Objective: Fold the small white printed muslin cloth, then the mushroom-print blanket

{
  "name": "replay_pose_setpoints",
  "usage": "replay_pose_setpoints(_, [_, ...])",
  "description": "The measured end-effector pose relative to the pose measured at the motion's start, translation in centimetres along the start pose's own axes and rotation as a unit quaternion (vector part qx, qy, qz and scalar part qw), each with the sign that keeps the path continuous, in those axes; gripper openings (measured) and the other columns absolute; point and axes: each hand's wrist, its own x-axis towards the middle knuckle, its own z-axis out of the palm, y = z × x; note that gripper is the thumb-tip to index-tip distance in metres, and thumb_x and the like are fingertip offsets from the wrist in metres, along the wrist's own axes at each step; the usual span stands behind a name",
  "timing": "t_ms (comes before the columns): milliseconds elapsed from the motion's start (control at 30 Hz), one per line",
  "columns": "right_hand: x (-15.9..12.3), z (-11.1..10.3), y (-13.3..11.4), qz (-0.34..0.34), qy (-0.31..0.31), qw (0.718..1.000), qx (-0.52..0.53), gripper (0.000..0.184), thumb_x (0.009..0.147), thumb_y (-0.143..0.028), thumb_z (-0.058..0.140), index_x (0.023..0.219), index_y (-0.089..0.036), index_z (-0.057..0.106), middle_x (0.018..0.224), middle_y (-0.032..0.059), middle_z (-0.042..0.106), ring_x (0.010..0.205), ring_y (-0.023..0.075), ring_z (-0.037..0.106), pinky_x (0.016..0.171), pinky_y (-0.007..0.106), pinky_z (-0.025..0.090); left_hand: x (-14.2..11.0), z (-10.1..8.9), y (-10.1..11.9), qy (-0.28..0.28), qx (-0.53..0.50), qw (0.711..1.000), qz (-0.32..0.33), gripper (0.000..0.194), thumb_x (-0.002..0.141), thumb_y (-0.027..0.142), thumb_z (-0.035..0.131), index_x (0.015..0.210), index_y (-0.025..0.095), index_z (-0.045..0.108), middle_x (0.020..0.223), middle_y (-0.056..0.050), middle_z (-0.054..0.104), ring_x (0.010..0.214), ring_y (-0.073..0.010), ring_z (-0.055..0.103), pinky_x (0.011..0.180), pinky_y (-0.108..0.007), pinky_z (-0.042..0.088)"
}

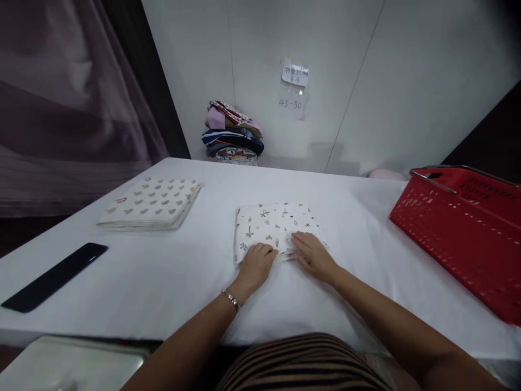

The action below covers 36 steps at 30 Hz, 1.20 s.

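Observation:
A folded white cloth [264, 222] with small printed motifs lies flat on the table in front of me. My left hand [256, 265] is at its near edge, left of the middle, with bent fingers closed over that edge; the fingertips are partly hidden. On the near right part of the same cloth rests my right hand [314, 256], its fingers stretched out and its thumb apart, near the front edge. Between the hands the near edge looks slightly uneven.
Another folded cloth [150, 202] with a grey pattern lies on the white-covered table [163, 288] at left, behind a dark flat bar [55, 277]. A red basket [459, 228] stands at right. Folded fabrics [233, 134] are stacked beyond the far edge, near the wall.

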Motion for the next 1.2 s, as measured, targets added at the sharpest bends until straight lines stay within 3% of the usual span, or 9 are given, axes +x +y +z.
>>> replay_pose_setpoints(167, [0.1, 3.0, -1.6, -0.018, -0.055, 0.998, -0.029, 0.054, 0.09, -0.031, 0.046, 0.141, -0.016, 0.036, 0.142, 0.0123, 0.041, 0.134, 0.0257, 0.031, 0.108, 0.05, 0.029, -0.8, -0.4, -0.2, 0.024, -0.039, 0.999, 0.001, 0.02, 0.091, 0.017, 0.044, 0.102, 0.02, 0.061, 0.093, -0.005, 0.063, 0.088, -0.018, 0.053, 0.077, -0.034, 0.043])
replay_pose_setpoints(367, [-0.8, 3.1, -1.6, -0.02, -0.051, 0.998, -0.025, 0.056, 0.09, -0.03, 0.048, 0.142, -0.016, 0.033, 0.144, 0.0116, 0.039, 0.136, 0.0254, 0.029, 0.109, 0.049, 0.028, 0.6, -2.1, -0.3, 0.024, -0.081, 0.996, -0.032, 0.028, 0.094, 0.026, 0.037, 0.085, 0.019, 0.063, 0.084, -0.005, 0.064, 0.083, -0.0174, 0.056, 0.075, -0.033, 0.045])
replay_pose_setpoints(533, [-0.3, 2.5, -1.7, -0.004, -0.078, 0.997, -0.002, 0.059, 0.089, -0.033, 0.049, 0.143, -0.019, 0.031, 0.145, 0.0116, 0.037, 0.135, 0.0255, 0.03, 0.109, 0.05, 0.029, 1.7, -0.9, -1.1, 0.032, -0.02, 0.998, -0.06, 0.029, 0.091, 0.033, 0.043, 0.113, 0.02, 0.058, 0.124, -0.009, 0.058, 0.119, -0.0244, 0.048, 0.097, -0.044, 0.039])
replay_pose_setpoints(633, [0.0, 1.7, -1.1, 0.018, -0.083, 0.996, 0.0, 0.058, 0.09, -0.037, 0.047, 0.143, -0.021, 0.031, 0.145, 0.0114, 0.037, 0.135, 0.0251, 0.03, 0.108, 0.05, 0.029, 1.1, 0.4, -1.3, 0.02, 0.02, 0.997, -0.069, 0.037, 0.091, 0.034, 0.042, 0.123, 0.019, 0.052, 0.134, -0.011, 0.051, 0.128, -0.0266, 0.041, 0.105, -0.048, 0.032])
replay_pose_setpoints(800, [-1.6, 0.5, 1.4, 0.111, -0.039, 0.991, -0.068, 0.054, 0.09, -0.041, 0.046, 0.138, -0.017, 0.04, 0.141, 0.0165, 0.042, 0.134, 0.0308, 0.031, 0.106, 0.058, 0.027, 0.5, 0.8, -1.0, 0.014, 0.028, 0.997, -0.075, 0.039, 0.092, 0.035, 0.039, 0.126, 0.018, 0.051, 0.136, -0.011, 0.05, 0.13, -0.0266, 0.039, 0.107, -0.048, 0.029])
replay_pose_setpoints(900, [-3.9, 0.3, 2.9, 0.12, -0.031, 0.992, -0.036, 0.05, 0.091, -0.038, 0.046, 0.138, -0.021, 0.041, 0.141, 0.0127, 0.043, 0.134, 0.0279, 0.033, 0.106, 0.057, 0.027, 0.6, 0.6, -0.8, 0.015, 0.034, 0.996, -0.075, 0.039, 0.092, 0.035, 0.039, 0.125, 0.018, 0.052, 0.135, -0.011, 0.051, 0.129, -0.0267, 0.04, 0.107, -0.048, 0.03])
replay_pose_setpoints(967, [-5.3, 0.1, 3.9, 0.156, 0.017, 0.988, 0.015, 0.046, 0.091, -0.039, 0.046, 0.134, -0.023, 0.045, 0.14, 0.0109, 0.045, 0.132, 0.0261, 0.037, 0.106, 0.054, 0.03, 0.7, 0.6, -0.8, 0.014, 0.038, 0.996, -0.076, 0.039, 0.092, 0.034, 0.039, 0.125, 0.017, 0.052, 0.134, -0.011, 0.051, 0.129, -0.027, 0.04, 0.107, -0.048, 0.03])
replay_pose_setpoints(1100, [-6.5, -0.9, 5.7, 0.306, 0.172, 0.928, 0.122, 0.033, 0.088, -0.042, 0.048, 0.109, -0.022, 0.063, 0.117, 0.0114, 0.063, 0.108, 0.0252, 0.058, 0.091, 0.047, 0.046, 0.7, 0.5, -0.6, 0.019, 0.029, 0.997, -0.074, 0.035, 0.092, 0.032, 0.04, 0.12, 0.017, 0.055, 0.13, -0.01, 0.056, 0.124, -0.0277, 0.045, 0.104, -0.048, 0.032])
replay_pose_setpoints(1200, [-6.1, -1.7, 6.3, 0.34, 0.197, 0.904, 0.167, 0.027, 0.083, -0.043, 0.051, 0.089, -0.021, 0.067, 0.095, 0.0084, 0.069, 0.09, 0.0235, 0.063, 0.08, 0.042, 0.05, 0.7, 0.2, -0.6, 0.033, 0.0, 0.997, -0.066, 0.029, 0.092, 0.029, 0.039, 0.111, 0.02, 0.059, 0.121, -0.007, 0.062, 0.118, -0.0256, 0.05, 0.1, -0.046, 0.036])
